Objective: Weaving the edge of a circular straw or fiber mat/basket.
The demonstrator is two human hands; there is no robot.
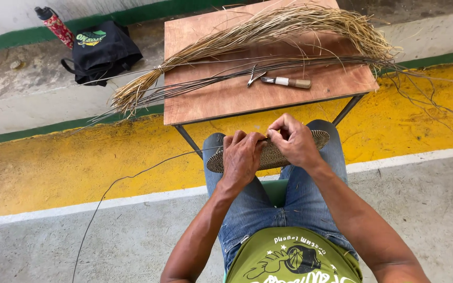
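At frame centre, the left hand (243, 157) is gripping the woven disc (271, 154) on the lap while the right hand (294, 139) is pinching its rim, fingers closed. The disc is probably light, stiff yet bendable, best held at its edge; a thin strand (132, 175) is trailing left.

A flat, oval woven disc (289, 149), brown and finely ribbed, is held edge-on across the knees, tilted up toward 2 o'clock, with a thin strand (132, 177) trailing toward 8 o'clock.
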